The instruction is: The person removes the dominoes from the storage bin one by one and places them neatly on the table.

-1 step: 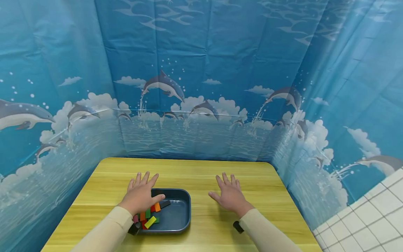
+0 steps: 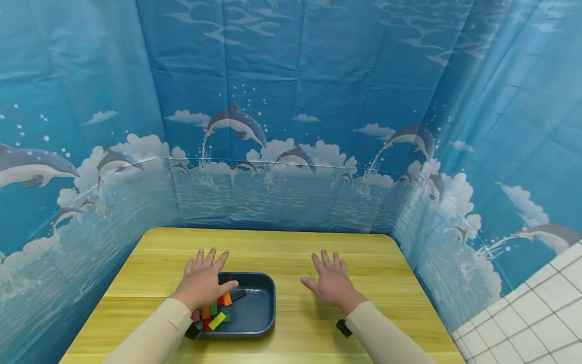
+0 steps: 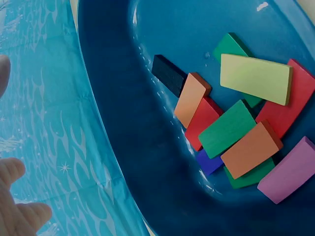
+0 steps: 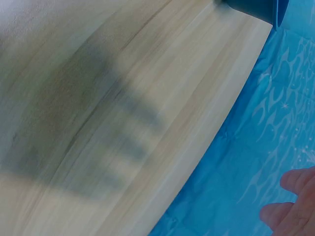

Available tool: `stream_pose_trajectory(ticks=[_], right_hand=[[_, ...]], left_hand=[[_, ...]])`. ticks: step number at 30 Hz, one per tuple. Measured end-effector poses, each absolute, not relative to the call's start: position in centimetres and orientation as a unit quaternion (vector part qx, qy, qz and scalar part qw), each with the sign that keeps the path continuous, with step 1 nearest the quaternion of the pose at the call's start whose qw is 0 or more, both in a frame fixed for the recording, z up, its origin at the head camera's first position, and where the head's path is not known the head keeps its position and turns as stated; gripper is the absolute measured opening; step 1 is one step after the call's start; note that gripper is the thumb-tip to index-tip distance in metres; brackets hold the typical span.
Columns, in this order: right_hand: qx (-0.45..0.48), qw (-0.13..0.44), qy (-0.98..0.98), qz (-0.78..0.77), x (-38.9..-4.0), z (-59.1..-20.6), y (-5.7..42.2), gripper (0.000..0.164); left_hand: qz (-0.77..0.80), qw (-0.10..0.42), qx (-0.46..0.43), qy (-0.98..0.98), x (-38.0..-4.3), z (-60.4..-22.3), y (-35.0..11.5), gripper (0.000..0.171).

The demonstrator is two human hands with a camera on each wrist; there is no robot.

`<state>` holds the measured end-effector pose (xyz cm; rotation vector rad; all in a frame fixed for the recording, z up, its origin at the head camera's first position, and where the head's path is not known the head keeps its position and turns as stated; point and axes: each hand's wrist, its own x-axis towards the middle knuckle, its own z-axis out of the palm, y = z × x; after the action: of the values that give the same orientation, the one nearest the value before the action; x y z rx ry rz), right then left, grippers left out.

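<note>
My left hand hovers with spread fingers over the left part of a dark blue tray, holding nothing. Several coloured wooden blocks lie loosely piled in that tray. In the left wrist view a pale yellow block rests across a green and a red block, near an orange block, a pink block and a black block. To the right of the tray, my right hand is held over the bare wood, fingers apart and nothing in them. Its shadow falls on the table in the right wrist view.
The yellow wooden table has rounded far corners. A blue curtain printed with dolphins hangs behind it and along both sides. White tiles show at the lower right. Each wrist wears a small black device.
</note>
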<state>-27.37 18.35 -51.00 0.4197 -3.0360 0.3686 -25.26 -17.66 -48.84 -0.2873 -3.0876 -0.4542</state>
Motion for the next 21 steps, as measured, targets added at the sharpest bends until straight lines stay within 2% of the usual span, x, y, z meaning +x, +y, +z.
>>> stream_pose_trajectory(ticks=[12, 21], right_hand=[[0.136, 0.021, -0.983, 0.12, -27.4, -51.1, 18.5, 0.079], [0.129, 0.014, -0.982, 0.138, -27.4, -52.5, 19.5, 0.077]], left_hand=[[-0.163, 0.021, -0.091, -0.982, -24.3, -48.9, -19.0, 0.094], [-0.193, -0.015, -0.076, -0.978, -23.4, -50.7, -22.3, 0.093]])
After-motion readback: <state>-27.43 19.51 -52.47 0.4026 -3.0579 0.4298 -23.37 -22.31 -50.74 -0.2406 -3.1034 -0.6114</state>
